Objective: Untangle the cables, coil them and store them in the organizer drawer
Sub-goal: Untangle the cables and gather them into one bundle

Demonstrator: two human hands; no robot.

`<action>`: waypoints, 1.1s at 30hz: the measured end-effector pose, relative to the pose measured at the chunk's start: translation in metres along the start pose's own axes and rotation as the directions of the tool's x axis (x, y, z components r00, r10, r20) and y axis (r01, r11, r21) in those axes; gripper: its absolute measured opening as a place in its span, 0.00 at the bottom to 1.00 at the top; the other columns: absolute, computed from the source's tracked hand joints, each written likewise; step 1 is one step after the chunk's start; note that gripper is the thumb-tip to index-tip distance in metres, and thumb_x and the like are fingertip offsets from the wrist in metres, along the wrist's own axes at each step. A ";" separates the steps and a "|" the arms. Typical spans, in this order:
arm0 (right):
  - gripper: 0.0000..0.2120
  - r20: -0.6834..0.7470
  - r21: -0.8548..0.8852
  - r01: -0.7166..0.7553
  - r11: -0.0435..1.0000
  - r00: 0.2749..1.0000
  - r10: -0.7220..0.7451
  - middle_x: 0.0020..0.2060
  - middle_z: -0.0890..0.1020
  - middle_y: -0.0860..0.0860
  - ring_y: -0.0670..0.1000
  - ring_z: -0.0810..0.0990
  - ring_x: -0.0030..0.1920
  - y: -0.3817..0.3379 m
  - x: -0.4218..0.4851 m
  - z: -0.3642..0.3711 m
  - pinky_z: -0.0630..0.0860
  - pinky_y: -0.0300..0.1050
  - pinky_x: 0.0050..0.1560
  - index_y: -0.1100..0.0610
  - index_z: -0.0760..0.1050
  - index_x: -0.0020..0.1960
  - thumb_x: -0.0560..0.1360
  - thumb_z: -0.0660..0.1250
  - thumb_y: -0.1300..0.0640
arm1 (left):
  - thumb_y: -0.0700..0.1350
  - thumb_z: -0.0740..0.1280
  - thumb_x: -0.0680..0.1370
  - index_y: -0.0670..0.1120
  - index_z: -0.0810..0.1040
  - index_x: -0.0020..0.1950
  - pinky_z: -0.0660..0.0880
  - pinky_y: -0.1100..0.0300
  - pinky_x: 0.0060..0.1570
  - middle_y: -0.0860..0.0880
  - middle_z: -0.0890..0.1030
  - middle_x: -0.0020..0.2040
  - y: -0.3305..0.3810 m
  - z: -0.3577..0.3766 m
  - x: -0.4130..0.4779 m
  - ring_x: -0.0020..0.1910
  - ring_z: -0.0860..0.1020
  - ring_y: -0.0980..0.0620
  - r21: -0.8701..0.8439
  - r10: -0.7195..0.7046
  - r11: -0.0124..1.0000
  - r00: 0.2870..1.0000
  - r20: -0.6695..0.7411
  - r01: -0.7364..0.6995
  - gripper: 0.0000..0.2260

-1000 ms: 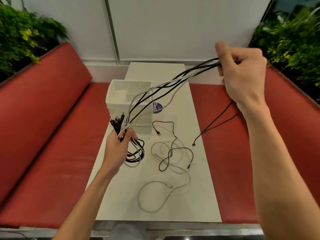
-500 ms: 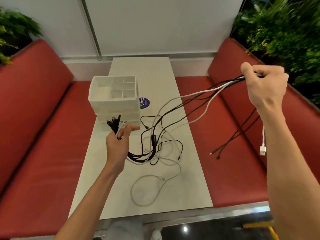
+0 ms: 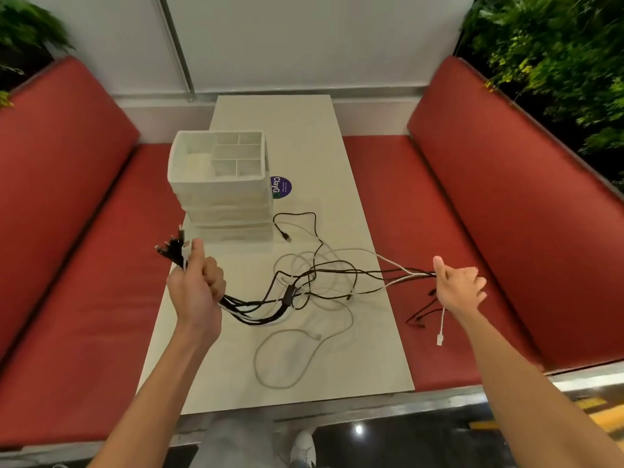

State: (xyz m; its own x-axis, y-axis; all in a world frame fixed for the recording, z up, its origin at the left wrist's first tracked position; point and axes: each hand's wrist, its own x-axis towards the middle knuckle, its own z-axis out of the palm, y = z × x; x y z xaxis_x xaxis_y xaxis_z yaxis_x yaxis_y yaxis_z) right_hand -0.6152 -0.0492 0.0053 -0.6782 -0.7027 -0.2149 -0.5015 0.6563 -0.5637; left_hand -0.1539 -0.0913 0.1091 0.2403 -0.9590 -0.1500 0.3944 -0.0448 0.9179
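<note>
Firmly, my left hand (image 3: 196, 288) grips the plugs (image 3: 172, 248); my right hand (image 3: 461, 287) pinches the cables (image 3: 288, 293). Separate slowly to avoid tightening knots.

Left hand (image 3: 196, 285): upright fist, thumb up, fingers curled round cable bundle (image 3: 236, 304); plug ends fan out above the thumb. Right hand (image 3: 461, 288): well apart from the left, thumb raised, fingers curled, pinching the same bundle farther along. Both forearms bare, reaching forward.
</note>
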 end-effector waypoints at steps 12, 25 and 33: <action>0.15 -0.066 0.025 0.183 0.983 0.981 -0.181 0.62 0.80 0.59 0.64 0.78 0.59 -0.053 -0.038 0.073 0.77 0.60 0.63 0.52 0.78 0.66 0.87 0.57 0.51 | 0.53 0.64 0.88 0.51 0.52 0.40 0.50 0.59 0.23 0.49 0.50 0.34 0.012 -0.017 -0.011 0.30 0.49 0.53 -0.024 0.042 0.999 0.999 -0.025 -0.043 0.25; 0.12 0.336 0.142 0.932 0.333 0.271 -0.902 0.48 0.85 0.50 0.62 0.81 0.43 -0.206 -0.239 0.111 0.74 0.53 0.43 0.52 0.70 0.61 0.86 0.62 0.44 | 0.57 0.58 0.89 0.50 0.51 0.37 0.48 0.55 0.28 0.51 0.51 0.31 0.034 -0.009 -0.029 0.29 0.48 0.53 -0.291 0.039 0.956 0.984 0.176 0.014 0.26; 0.15 0.383 -0.084 0.915 0.394 0.395 -0.835 0.43 0.85 0.51 0.61 0.82 0.43 -0.154 -0.195 0.099 0.67 0.52 0.37 0.50 0.69 0.56 0.87 0.56 0.39 | 0.56 0.57 0.89 0.51 0.55 0.33 0.51 0.57 0.25 0.52 0.52 0.29 0.027 -0.001 -0.044 0.27 0.48 0.53 -0.454 -0.006 0.886 0.981 0.195 0.096 0.27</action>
State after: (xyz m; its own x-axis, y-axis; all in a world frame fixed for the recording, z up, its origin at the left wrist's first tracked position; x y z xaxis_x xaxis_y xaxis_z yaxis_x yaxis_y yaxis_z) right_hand -0.3526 -0.0409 0.0553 0.3567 -0.9307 0.0809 -0.8635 -0.3615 -0.3517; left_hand -0.1525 -0.0498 0.1403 0.0605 -0.9948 -0.0814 0.7752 -0.0045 0.6317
